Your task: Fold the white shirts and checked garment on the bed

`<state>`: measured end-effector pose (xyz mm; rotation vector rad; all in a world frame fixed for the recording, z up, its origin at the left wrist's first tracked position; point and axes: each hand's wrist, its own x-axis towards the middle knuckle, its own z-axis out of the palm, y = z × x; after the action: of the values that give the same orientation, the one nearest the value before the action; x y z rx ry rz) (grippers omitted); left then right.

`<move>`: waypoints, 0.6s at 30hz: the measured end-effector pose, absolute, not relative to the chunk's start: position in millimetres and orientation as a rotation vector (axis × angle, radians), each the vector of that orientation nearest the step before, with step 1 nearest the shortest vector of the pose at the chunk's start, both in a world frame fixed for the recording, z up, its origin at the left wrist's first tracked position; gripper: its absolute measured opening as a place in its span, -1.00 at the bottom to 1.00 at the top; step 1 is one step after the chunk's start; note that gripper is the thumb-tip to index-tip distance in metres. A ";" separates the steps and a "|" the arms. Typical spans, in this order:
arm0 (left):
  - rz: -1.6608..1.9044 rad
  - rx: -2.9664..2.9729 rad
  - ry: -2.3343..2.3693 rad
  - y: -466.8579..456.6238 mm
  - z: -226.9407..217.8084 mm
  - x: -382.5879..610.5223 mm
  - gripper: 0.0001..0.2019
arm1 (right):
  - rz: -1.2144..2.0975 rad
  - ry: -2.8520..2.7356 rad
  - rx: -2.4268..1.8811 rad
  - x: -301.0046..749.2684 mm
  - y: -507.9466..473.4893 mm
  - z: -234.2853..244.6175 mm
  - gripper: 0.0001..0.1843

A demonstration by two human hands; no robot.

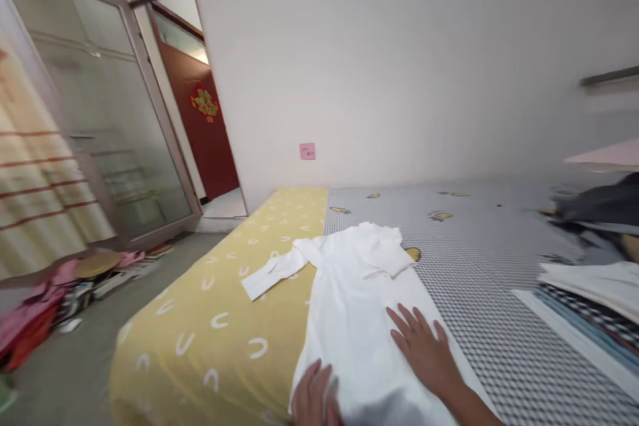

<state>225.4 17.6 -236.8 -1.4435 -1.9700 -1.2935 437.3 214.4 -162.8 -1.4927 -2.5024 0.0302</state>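
A white long-sleeved garment [359, 299] lies spread on the bed, its collar end toward the wall. The left sleeve [277, 271] reaches out over the yellow cover, while the right sleeve [387, 253] is folded in across the upper body. My right hand [426, 349] rests flat on the right side of the garment, fingers spread and holding nothing. Near the lower left edge of the cloth is my left hand [313, 398], fingers extended; the frame's bottom cuts part of it off. The lower end of the garment is out of view.
The bed has a yellow cover [200, 346] at left and a grey checked sheet [479, 259] at right. Folded clothes [594, 313] are stacked at the right, with dark clothing [606, 203] behind. Clothes and other items [74, 293] lie along the floor at left, below a glass door [110, 100].
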 end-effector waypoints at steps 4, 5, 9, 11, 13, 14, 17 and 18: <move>-1.958 -0.636 -2.325 29.4 -159.5 143.2 -0.62 | -0.085 -2.429 -1.382 441.7 219.5 -191.3 -0.43; -2.135 -0.340 -2.377 36.4 -142.4 121.9 -0.56 | -0.100 -2.409 -1.375 442.8 220.4 -195.1 -0.42; -2.231 -0.005 -2.428 67.7 -101.1 50.4 -0.50 | -0.150 -2.366 -1.370 443.3 221.7 -199.7 -0.40; -2.244 -0.003 -2.498 82.9 -92.5 27.5 -0.64 | -0.148 -2.374 -1.366 441.9 221.9 -198.1 -0.42; -2.210 -0.078 -2.626 96.1 -87.6 13.1 -0.65 | -0.126 -2.376 -1.365 440.3 222.9 -196.2 -0.45; -2.161 -0.119 -2.692 101.4 -86.0 8.6 -0.64 | -0.115 -2.373 -1.361 439.7 223.8 -195.7 -0.46; -1.931 -0.179 -2.804 111.0 -82.8 2.9 -0.69 | -0.096 -2.359 -1.341 439.8 227.3 -197.9 -0.47; -1.855 -0.166 -2.803 113.1 -81.2 2.8 -0.71 | -0.096 -2.356 -1.334 440.3 228.7 -200.1 -0.47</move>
<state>2.8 113.1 -81.2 -0.1659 -2.8026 -1.8546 440.3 228.7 -200.1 -1.3339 -2.3558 -0.0957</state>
